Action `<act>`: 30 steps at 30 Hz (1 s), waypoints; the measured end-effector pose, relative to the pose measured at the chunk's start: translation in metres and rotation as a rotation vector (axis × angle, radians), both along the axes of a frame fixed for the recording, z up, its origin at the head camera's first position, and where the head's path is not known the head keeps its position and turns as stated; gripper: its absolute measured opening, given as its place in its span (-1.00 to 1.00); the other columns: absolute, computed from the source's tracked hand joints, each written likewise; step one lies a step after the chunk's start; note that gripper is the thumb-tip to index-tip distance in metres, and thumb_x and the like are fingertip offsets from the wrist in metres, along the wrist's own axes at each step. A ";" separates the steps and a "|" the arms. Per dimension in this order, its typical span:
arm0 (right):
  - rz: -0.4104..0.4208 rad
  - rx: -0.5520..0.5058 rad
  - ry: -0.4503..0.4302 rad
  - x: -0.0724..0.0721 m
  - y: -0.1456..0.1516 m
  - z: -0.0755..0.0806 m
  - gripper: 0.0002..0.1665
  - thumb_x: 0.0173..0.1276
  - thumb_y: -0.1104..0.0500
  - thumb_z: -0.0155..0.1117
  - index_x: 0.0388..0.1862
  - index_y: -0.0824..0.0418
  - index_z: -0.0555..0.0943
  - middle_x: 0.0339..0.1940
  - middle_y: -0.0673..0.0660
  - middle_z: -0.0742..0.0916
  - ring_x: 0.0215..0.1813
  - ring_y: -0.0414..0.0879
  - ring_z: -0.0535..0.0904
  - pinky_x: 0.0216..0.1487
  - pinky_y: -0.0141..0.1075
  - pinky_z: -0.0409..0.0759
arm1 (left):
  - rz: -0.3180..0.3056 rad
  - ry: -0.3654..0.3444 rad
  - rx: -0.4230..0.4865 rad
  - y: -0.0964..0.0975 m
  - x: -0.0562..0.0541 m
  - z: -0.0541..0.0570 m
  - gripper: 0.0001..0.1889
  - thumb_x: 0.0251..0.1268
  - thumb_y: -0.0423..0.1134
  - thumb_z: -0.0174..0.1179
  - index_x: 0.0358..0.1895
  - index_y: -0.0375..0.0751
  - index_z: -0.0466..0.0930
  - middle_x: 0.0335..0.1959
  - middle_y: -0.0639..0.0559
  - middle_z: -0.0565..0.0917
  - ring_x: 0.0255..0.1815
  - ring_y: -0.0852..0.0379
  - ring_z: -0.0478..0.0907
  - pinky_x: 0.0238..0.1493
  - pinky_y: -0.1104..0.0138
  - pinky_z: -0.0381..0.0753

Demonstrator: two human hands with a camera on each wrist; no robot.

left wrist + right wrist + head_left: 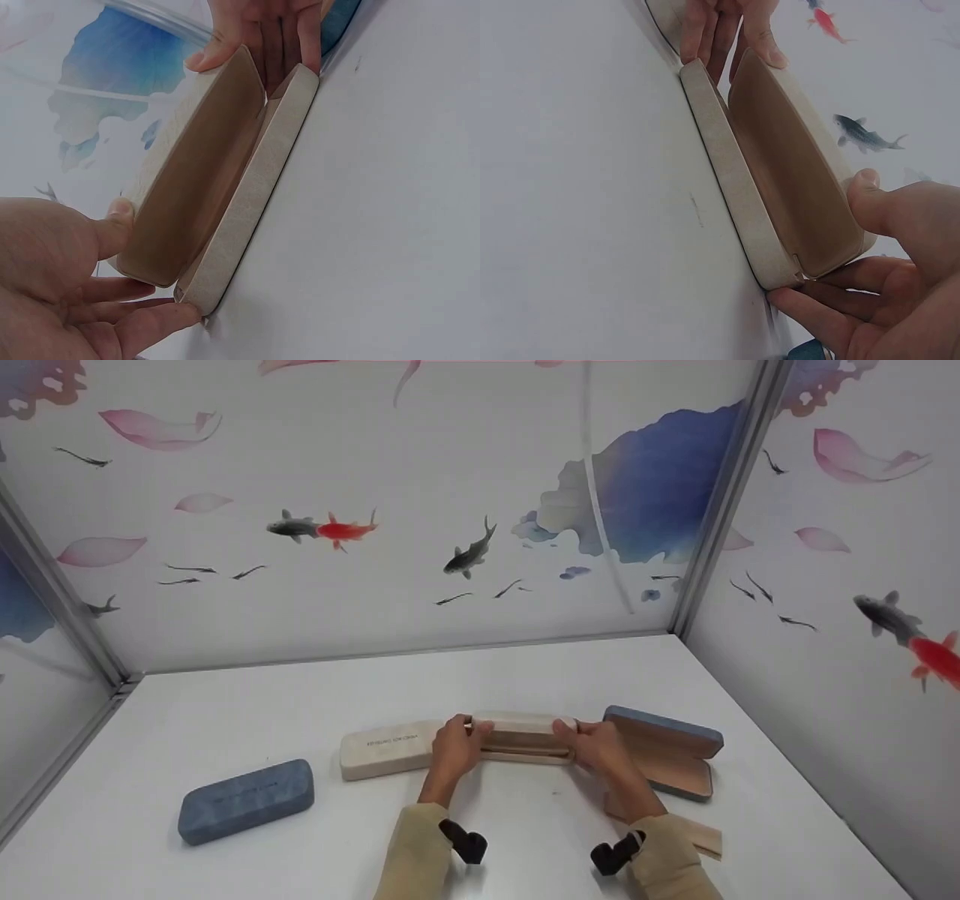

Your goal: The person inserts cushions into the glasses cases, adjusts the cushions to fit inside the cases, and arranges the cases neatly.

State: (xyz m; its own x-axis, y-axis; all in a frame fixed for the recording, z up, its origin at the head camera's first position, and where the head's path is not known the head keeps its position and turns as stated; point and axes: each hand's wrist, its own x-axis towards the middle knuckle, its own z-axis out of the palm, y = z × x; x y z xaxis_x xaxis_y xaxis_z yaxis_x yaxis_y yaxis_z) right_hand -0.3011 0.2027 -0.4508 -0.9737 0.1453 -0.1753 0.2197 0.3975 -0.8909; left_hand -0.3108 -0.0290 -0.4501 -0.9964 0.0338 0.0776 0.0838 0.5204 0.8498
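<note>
Your open cream case stands on the white table in front of you, its lid part raised and its brown lining facing you. Your left hand grips its left end, thumb on the lid and fingers lower down by the base. Your right hand holds the right end the same way. Just beside your left hand lies a closed cream case with small lettering on top; farther left and nearer you is a closed blue case. Behind your right hand and forearm, an open blue case shows its tan inside. A flat tan piece lies partly under your right sleeve, and fish-printed panels surround the table
</note>
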 end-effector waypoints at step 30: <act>0.104 0.115 0.105 0.002 0.006 -0.011 -0.25 0.29 0.03 0.47 0.36 0.32 0.49 0.28 0.30 0.66 0.01 -0.09 0.56 -0.13 -0.37 0.49 | -0.060 -0.024 -0.056 -0.007 -0.004 0.002 -0.42 0.32 -0.27 0.33 0.31 -0.50 0.41 0.15 -0.39 0.63 0.22 -0.24 0.58 0.21 0.01 0.58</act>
State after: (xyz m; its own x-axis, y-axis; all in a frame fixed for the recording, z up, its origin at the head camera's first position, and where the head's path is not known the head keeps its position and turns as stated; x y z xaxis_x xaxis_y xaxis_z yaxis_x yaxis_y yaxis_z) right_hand -0.2993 0.2086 -0.4616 -0.9966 0.0559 -0.0600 0.0803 0.5141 -0.8540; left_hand -0.3147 -0.0355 -0.4479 -0.9940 0.0970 0.0500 0.0961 0.5619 0.8216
